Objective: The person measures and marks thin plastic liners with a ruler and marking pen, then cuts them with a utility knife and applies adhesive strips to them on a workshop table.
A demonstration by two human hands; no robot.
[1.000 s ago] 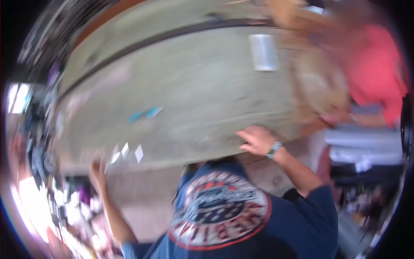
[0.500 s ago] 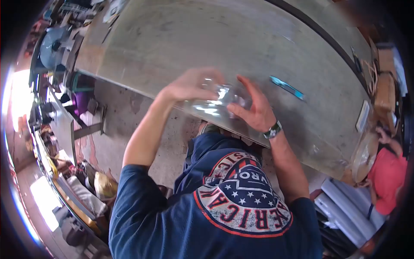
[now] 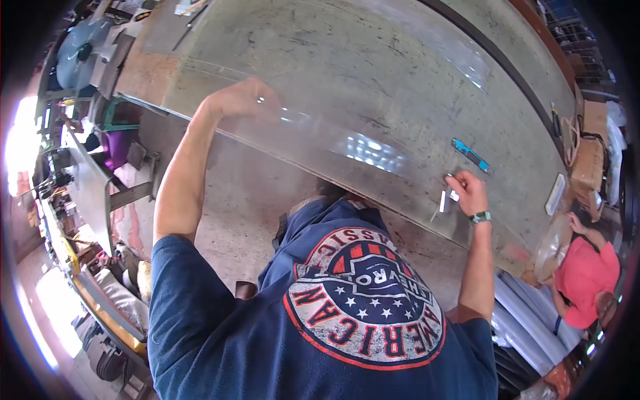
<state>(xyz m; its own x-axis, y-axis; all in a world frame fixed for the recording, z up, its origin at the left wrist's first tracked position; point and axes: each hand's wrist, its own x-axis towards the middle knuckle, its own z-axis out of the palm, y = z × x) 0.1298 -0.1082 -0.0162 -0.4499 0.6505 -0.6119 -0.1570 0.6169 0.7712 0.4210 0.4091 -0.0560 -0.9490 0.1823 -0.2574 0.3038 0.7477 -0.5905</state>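
A clear plastic sheet (image 3: 360, 150) lay stretched over the table (image 3: 373, 60), its long axis running upper left to lower right; the left hand (image 3: 233, 100) and right hand (image 3: 467, 192) each gripped an end.

Location type: workshop.

Evidence:
- 1 long grey worktable (image 3: 373, 60), scuffed and stained, extends beyond the grip of the left hand (image 3: 233, 100) and right hand (image 3: 467, 190) on a wide clear plastic sheet (image 3: 347, 143).
- A bare concrete floor (image 3: 233, 200), marked and patchy, lies below the grip.
- Left of the left-hand grip, metal benches (image 3: 87, 193) stand crowded with tools and gear.
- Right of the right-hand grip, cardboard boxes (image 3: 590, 160) sit at the table's far end.
- Below those boxes, pale rolls of material (image 3: 527, 327) lie stacked.
- A second person (image 3: 583, 273) in a red shirt works at that same end.
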